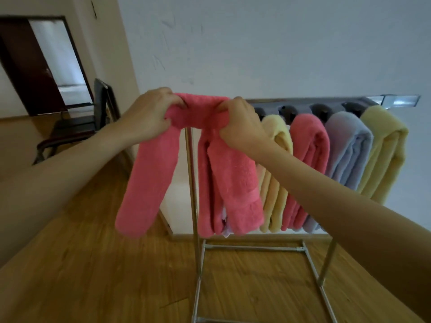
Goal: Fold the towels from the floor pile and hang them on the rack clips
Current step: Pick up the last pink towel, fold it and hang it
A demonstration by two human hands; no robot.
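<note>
Hanging on the rack (pixel 261 249) are four folded towels in a row: a pale yellow towel (pixel 275 173), a pink towel (pixel 307 159), a light purple towel (pixel 347 155) and a yellow towel (pixel 382 157). A fifth one, the pink held towel (pixel 200 159), is at the left end of the rack, up at the top bar. A bit of pale purple cloth peeks out low behind it; I cannot tell what it belongs to. Four dark clips (pixel 319 110) show along the gray bar above the towels.

Two hands hold the fifth towel. The left hand (pixel 149 113) has its fingers curled tight around the top fold on the left side. The right hand (pixel 242 122) grips the top fold on the right side, fingers curled in too. Both hands are closed on the cloth.

The held towel bends over at the top like an upside-down U. Its two long ends point down at the wooden floor (pixel 93 276).

A dark chair (pixel 70 129) stands far off to the left, near a doorway (pixel 53 54).
</note>
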